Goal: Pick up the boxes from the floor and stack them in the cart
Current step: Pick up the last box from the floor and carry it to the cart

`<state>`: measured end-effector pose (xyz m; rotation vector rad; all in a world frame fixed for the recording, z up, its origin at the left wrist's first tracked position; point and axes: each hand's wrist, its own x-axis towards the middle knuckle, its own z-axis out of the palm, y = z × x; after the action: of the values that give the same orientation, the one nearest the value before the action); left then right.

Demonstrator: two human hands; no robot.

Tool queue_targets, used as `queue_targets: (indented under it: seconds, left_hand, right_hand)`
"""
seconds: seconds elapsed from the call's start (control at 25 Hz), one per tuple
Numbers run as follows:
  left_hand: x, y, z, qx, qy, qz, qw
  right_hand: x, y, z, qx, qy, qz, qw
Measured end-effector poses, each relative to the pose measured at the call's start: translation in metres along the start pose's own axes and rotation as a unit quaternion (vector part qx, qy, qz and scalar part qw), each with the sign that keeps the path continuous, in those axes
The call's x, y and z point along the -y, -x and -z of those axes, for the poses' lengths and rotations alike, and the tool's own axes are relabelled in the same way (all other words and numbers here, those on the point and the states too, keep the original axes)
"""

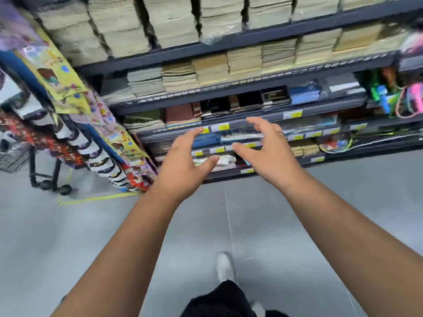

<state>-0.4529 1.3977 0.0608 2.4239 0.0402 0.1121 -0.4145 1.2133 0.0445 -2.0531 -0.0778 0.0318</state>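
We face dark shelves (229, 45) packed with stacked goods, standing on the grey floor (68, 236). The cart (32, 170) stands at the floor's left edge, beside hanging packets (75, 124). Our left grip (180, 161) and right grip (270, 154) hover spread before the shelves, near each other, holding nothing

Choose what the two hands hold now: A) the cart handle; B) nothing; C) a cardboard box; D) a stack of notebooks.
B: the left hand and the right hand are stretched out before the shelves with fingers spread, and neither grips anything.
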Motion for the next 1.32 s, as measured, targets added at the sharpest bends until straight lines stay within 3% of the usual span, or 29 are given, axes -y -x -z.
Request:
queue_targets:
  seconds: [0.28,0.64,0.92,1.32]
  left_hand:
    - [-0.099,-0.127,-0.11,0.15,0.031,-0.157,0.976]
    - [-0.275,-0.17,-0.272,0.333,0.061,-0.354,0.872]
    - [-0.429,-0.147,-0.407,0.39,0.071,-0.426,0.813]
    - [-0.629,-0.136,-0.583,0.428,0.078,-0.45,0.78]
  right_hand:
    - [-0.075,-0.046,0.115,-0.168,-0.008,-0.107,0.98]
    - [-0.155,-0.008,0.273,-0.411,-0.01,-0.229,0.883]
    - [-0.226,0.043,0.43,-0.494,-0.024,-0.286,0.821]
    - [-0.338,0.079,0.652,-0.542,-0.004,-0.336,0.771]
